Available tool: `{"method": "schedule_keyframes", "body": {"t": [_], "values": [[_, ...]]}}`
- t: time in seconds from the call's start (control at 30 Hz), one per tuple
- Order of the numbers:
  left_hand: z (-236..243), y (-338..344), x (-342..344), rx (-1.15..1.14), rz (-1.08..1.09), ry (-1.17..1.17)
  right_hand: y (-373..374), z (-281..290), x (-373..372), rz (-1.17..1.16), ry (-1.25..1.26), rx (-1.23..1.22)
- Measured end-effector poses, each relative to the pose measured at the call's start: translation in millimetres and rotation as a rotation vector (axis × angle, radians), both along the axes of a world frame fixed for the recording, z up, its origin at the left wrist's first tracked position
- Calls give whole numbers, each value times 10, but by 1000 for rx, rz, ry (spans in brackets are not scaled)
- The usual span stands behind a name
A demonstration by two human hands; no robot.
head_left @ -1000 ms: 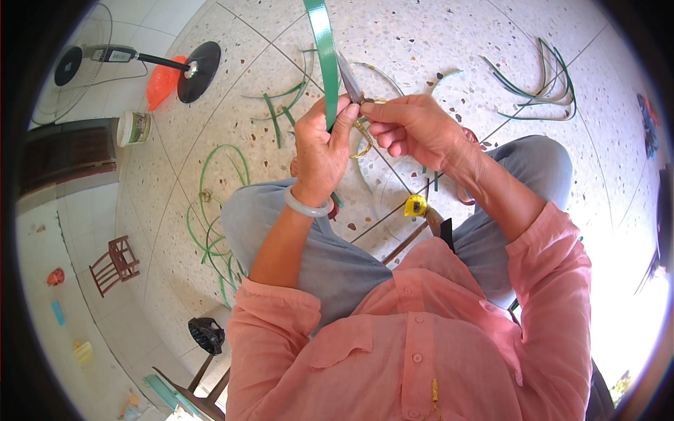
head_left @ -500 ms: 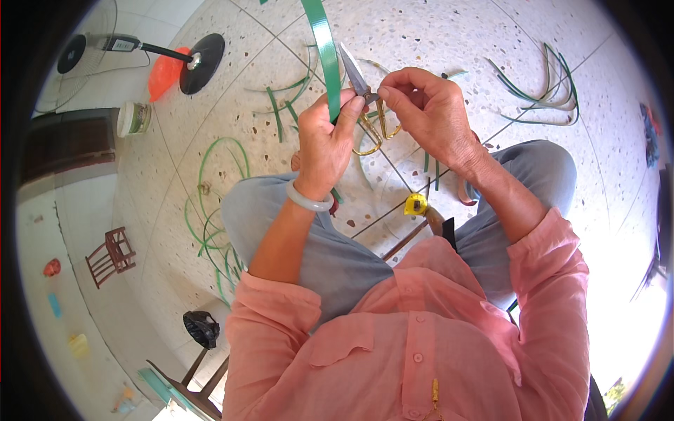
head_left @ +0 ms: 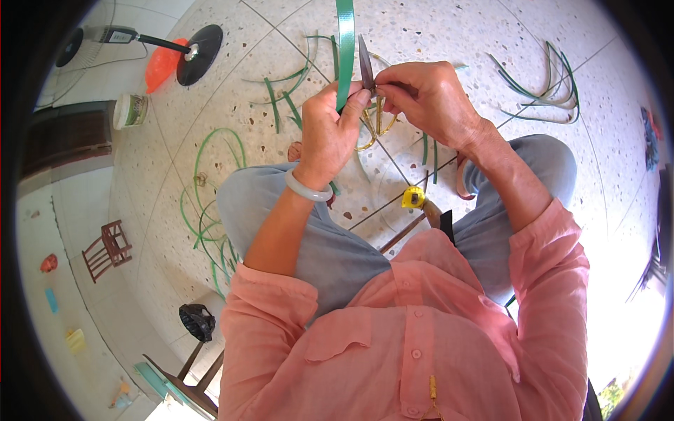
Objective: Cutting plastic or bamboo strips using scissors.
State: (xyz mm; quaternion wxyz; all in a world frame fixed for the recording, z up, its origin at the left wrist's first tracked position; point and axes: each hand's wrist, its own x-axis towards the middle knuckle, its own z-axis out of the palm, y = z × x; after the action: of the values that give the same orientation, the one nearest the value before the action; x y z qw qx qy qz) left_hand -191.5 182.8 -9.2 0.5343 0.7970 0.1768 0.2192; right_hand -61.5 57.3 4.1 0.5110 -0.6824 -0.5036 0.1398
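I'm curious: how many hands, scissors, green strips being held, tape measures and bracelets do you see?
Hands: 2, left hand and right hand
Scissors: 1
Held green strip: 1
Tape measure: 1
Bracelet: 1
Total: 6

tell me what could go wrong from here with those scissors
Fingers of the left hand and right hand are close to the blades of the scissors, so a slip might cut one. No finger seems to be through the gold loops, so the scissors could twist or drop. The green strip in the left hand runs beside the blades and might get nicked.
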Motion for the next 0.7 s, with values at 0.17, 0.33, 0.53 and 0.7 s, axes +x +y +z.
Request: {"method": "schedule_keyframes", "body": {"t": [0.17,0.33,0.53,0.7], "values": [[3,19,-3,22,-20,-3,33,-78,25,-2,-113,33],[14,31,-9,73,62,21,77,17,-127,-93,635,-187],[5,48,11,85,87,-106,94,-310,-187,397,2130,-51],[49,73,-7,10,80,-112,88,-246,-175,245,1796,-112]]}}
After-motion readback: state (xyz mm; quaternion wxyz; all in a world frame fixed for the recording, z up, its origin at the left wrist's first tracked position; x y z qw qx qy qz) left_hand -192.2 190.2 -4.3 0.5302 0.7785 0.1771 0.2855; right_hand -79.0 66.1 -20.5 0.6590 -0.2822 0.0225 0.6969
